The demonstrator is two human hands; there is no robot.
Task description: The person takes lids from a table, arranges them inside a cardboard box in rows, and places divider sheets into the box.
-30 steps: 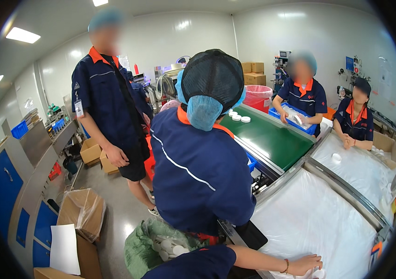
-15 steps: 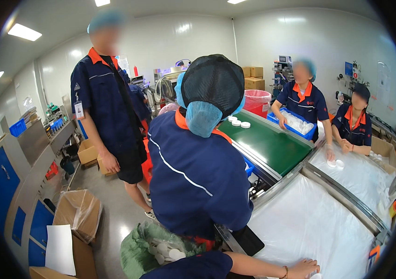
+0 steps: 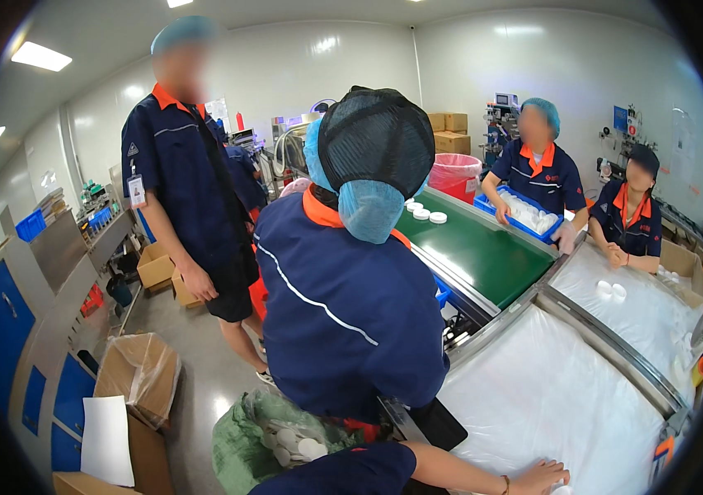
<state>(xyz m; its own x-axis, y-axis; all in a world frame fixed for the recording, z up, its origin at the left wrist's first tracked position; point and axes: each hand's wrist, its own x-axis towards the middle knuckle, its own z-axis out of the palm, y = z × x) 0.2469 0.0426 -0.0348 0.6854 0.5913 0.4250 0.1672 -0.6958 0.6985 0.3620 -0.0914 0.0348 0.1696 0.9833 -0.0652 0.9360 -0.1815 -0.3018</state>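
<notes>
My left arm, in a dark blue sleeve with a thin bracelet at the wrist, reaches rightward along the lower edge. My left hand (image 3: 539,477) rests palm down on the white plastic-covered table (image 3: 553,396), its fingers stretched out and holding nothing that I can see. Just below the fingertips, a small white piece (image 3: 561,490) is cut off by the picture's edge. My right hand does not show. A dark flat device (image 3: 440,425) lies at the table's left corner. Beside my sleeve, a green bag (image 3: 244,441) holds several white round lids (image 3: 312,449).
A co-worker's back (image 3: 343,322) stands close in front. Past it runs a green conveyor belt (image 3: 483,256) carrying white round pieces (image 3: 430,216). One co-worker holds a blue crate (image 3: 516,223); another sits at right. An open carton (image 3: 141,375) stands on the floor at left.
The co-worker at the far right has drawn a hand back from two white round pieces on the table to the blue crate. My left hand has barely moved.
</notes>
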